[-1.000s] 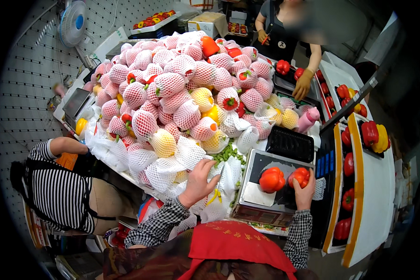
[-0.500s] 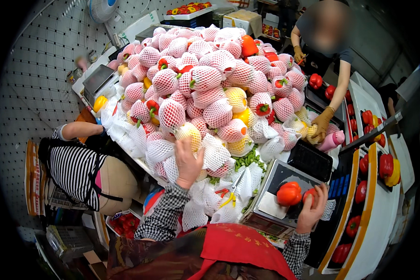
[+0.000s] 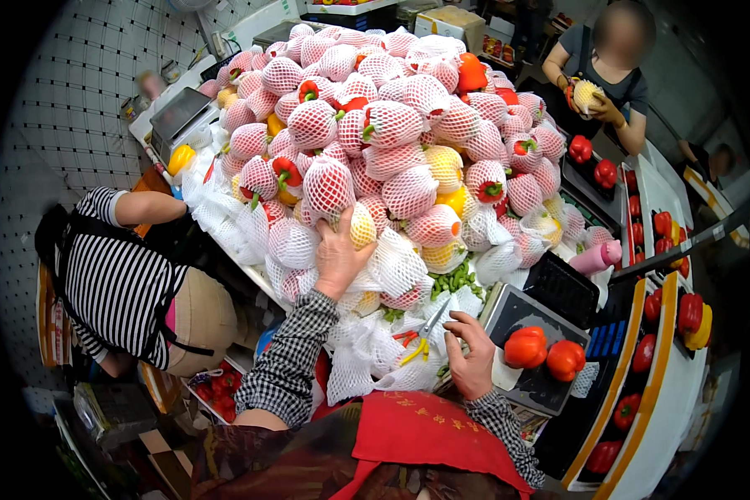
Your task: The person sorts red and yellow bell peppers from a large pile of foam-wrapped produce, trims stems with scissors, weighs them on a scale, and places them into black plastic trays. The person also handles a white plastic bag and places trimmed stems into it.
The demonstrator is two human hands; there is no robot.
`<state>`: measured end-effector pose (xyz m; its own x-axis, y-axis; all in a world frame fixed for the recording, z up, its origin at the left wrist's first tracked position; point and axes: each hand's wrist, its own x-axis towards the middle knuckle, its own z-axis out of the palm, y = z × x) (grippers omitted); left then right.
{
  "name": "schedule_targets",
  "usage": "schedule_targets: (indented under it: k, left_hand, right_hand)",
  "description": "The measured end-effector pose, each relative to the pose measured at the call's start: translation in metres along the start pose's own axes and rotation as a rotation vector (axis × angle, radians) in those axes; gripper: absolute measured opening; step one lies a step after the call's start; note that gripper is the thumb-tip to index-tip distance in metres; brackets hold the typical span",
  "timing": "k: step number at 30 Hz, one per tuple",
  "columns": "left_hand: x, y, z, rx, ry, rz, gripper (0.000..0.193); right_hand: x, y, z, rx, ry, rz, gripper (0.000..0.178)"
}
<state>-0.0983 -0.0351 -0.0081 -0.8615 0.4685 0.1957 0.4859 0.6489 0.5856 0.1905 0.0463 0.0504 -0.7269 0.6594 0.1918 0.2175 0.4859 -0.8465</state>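
My left hand lies with spread fingers against the front of a heap of foam-netted bell peppers. Its fingers touch the heap below a red pepper in a pink-looking net. A yellow netted pepper shows between the index finger and thumb. My right hand is open and holds nothing, just left of the weighing scale. On the scale sit two bare red bell peppers. Close to the right fingertips are yellow-handled scissors, lying on loose white foam nets.
A black tray and pink bottle stand behind the scale. White boxes of peppers line the right side. Across the heap, a gloved co-worker holds a netted yellow pepper. Another person in stripes bends at the left.
My right hand has let go of a red pepper on the scale and moved left. My left hand has shifted slightly up the heap. The co-worker has lifted a netted yellow pepper.
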Motion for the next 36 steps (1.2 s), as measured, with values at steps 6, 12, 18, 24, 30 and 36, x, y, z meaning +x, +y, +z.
schedule_targets:
  k: [6, 12, 18, 24, 30, 36]
  left_hand:
    - [-0.018, -0.014, -0.003, -0.452, 0.069, 0.053, 0.067]
    - [-0.062, -0.004, -0.009, -0.898, -0.229, -0.04, 0.046]
    - [-0.083, -0.003, 0.012, -1.343, -0.43, -0.358, 0.035]
    - [-0.08, -0.038, 0.038, -0.957, -0.336, -0.16, 0.031]
    - [-0.079, -0.008, 0.008, -1.233, -0.444, -0.504, 0.035]
    - [-0.09, -0.004, 0.027, -0.971, -0.274, -0.332, 0.025]
  right_hand:
    - [0.012, -0.003, 0.023, 0.067, -0.072, -0.015, 0.016]
    - [0.029, 0.009, 0.044, 0.172, -0.204, 0.117, 0.038]
    - [0.039, 0.034, 0.075, 0.215, -0.324, 0.094, 0.083]
    - [0.039, 0.013, 0.072, 0.39, -0.383, 0.233, 0.089]
    - [0.016, 0.053, 0.05, 1.35, -0.371, 0.886, 0.066]
    - [-0.001, 0.047, 0.033, 1.851, -0.314, 0.918, 0.071]
